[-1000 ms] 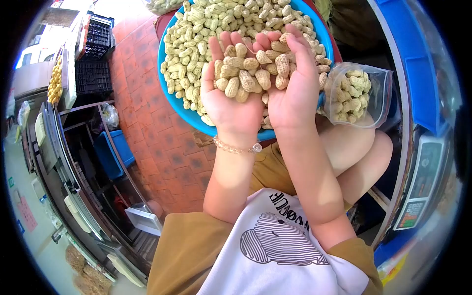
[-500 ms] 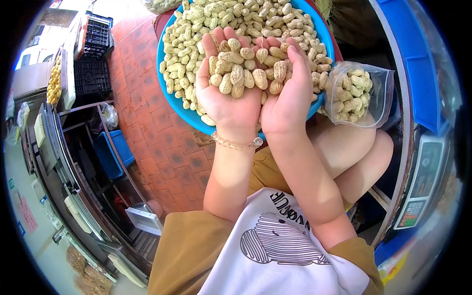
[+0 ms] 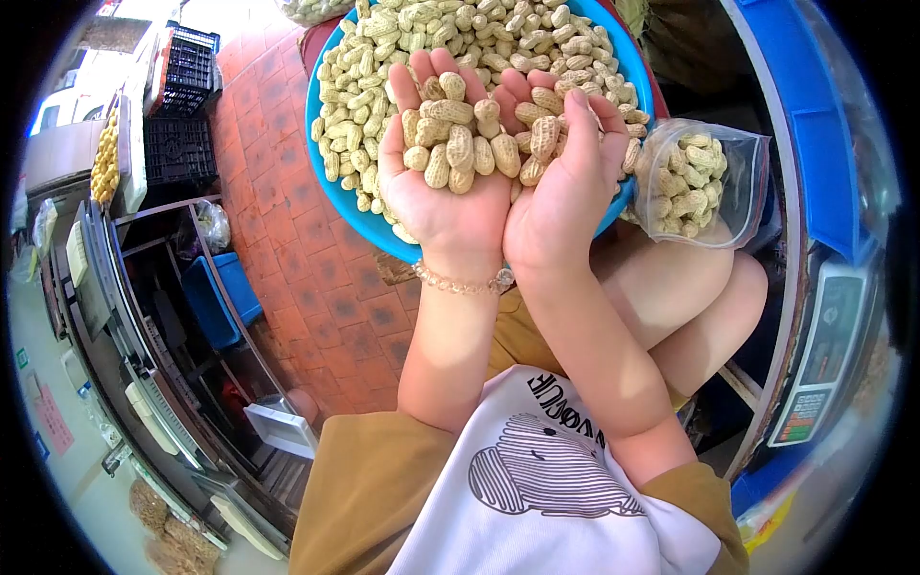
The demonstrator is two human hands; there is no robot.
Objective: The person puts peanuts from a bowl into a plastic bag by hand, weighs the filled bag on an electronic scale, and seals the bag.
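Observation:
My left hand (image 3: 448, 218), with a beaded bracelet at the wrist, and my right hand (image 3: 558, 218) are cupped side by side, palms up. Together they hold a heap of unshelled peanuts (image 3: 460, 146), most of them over the left palm. My right hand tilts inward, its thumb raised and its fingers curled around the peanuts on its side. Both hands are above the near part of a round blue basin (image 3: 359, 222) full of loose peanuts (image 3: 508, 34). Right of the basin, a clear plastic bag (image 3: 746, 158) stands open with peanuts (image 3: 692, 182) inside.
A digital scale (image 3: 819, 355) and blue trays (image 3: 834, 182) line the right side. On the left are a metal rack, a blue bin (image 3: 222, 302) and black crates (image 3: 180, 151). Red tiles (image 3: 287, 220) cover the floor. My bare knees are beneath the bag.
My right hand has turned inward and its fingers have curled more. The peanuts in the hands have shifted, with fewer visible on the right side. My left hand has barely moved.

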